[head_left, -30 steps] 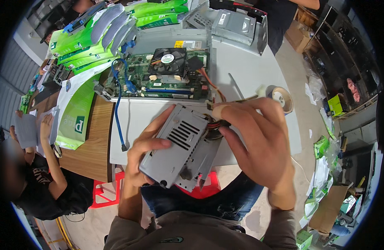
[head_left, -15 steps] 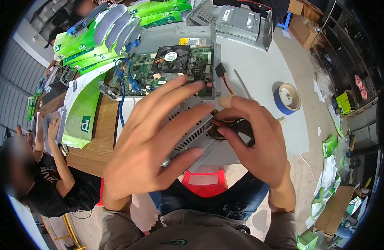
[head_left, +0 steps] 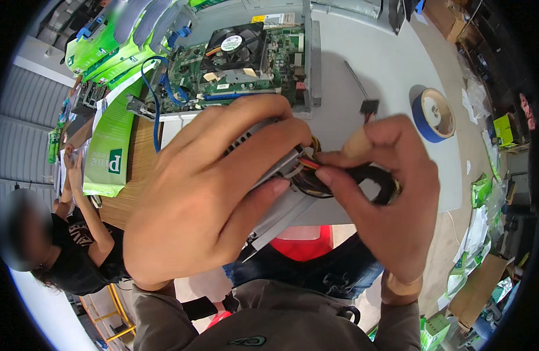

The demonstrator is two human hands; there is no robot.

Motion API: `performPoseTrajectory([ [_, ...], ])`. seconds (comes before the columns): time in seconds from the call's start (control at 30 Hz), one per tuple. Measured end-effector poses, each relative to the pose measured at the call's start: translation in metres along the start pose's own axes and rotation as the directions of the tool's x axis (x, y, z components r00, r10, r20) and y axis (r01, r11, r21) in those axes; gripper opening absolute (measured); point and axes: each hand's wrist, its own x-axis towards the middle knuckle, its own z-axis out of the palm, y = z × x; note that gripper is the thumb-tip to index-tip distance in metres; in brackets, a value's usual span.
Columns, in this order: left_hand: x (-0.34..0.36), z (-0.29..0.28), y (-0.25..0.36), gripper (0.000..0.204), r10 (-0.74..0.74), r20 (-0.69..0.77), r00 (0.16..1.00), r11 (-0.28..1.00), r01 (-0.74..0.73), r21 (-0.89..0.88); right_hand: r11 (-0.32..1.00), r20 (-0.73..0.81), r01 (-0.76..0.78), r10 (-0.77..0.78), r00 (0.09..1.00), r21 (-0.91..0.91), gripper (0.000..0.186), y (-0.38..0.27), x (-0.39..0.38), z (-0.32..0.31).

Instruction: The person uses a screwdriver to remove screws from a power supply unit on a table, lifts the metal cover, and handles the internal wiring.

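Observation:
My left hand curls over a grey metal computer power supply, its fingertips at the edge where the wires come out. Much of the box is hidden beneath that hand. Between thumb and fingers, my right hand pinches the bundle of coloured wires. A thick black loop of the same cables runs through the right palm. Past the right fingers a black plug sticks out over the table. Beyond my hands lies an opened computer case with a green circuit board and a black fan.
A thin metal rod and a blue tape roll lie on the grey tabletop to the right. Green paper packs are stacked at the far left. Another person sits at left. A red stool is below the table edge.
My left fingers have closed down onto the power supply. My right hand has moved right with the cables, and the plug has shifted right too. The view has tilted downward.

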Motion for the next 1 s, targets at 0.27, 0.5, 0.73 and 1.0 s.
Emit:
performPoseTrajectory([
  [0.27,0.004,-0.006,-0.003,0.039,0.045,0.067,0.997,0.998,-0.047,0.033,0.834,0.159,-0.374,0.339,0.927,0.406,0.038,0.015,0.014,-0.004],
  [0.5,0.012,-0.002,-0.01,0.042,0.135,0.129,0.982,0.986,-0.146,0.079,0.91,0.131,-0.238,0.205,0.97,0.338,0.037,0.018,0.011,-0.003],
  [0.73,0.016,-0.002,-0.008,0.043,0.167,0.15,0.975,0.98,-0.18,0.082,0.973,-0.176,0.218,-0.202,0.963,0.077,0.042,0.011,0.001,0.018],
  [1.0,0.011,0.0,-0.011,0.044,0.161,0.055,0.985,0.987,-0.162,0.011,0.983,-0.025,0.155,-0.158,0.987,-0.1,0.034,-0.006,0.02,0.001],
])
